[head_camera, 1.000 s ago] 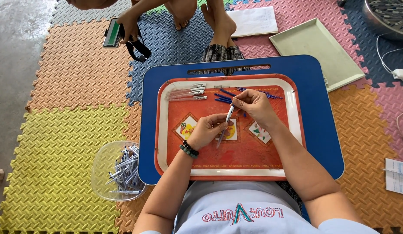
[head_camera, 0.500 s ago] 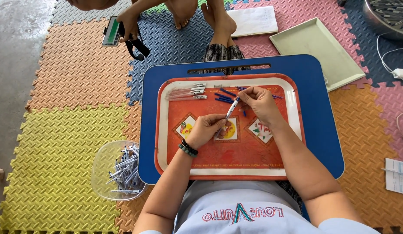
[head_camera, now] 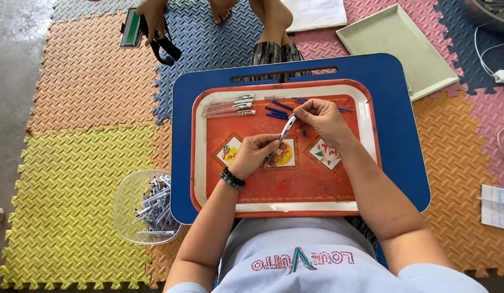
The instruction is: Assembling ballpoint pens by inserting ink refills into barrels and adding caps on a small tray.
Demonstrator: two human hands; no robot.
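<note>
Orange plastic tray (head_camera: 317,187) on the blue worktop (head_camera: 403,135) carried the work; both hands, left (head_camera: 255,154) and right (head_camera: 319,116), gripped one white pen barrel (head_camera: 287,130) above it; few finished pens (head_camera: 230,106) lay aside, blue refills (head_camera: 276,111) remaining; the clear bowl of parts (head_camera: 149,209) looked far from used up.

My left hand (head_camera: 255,153) covers the lower end of the pen (head_camera: 285,132), so I can't see its tip. The metal bowl (head_camera: 488,10) far right is cut off by the frame edge.
</note>
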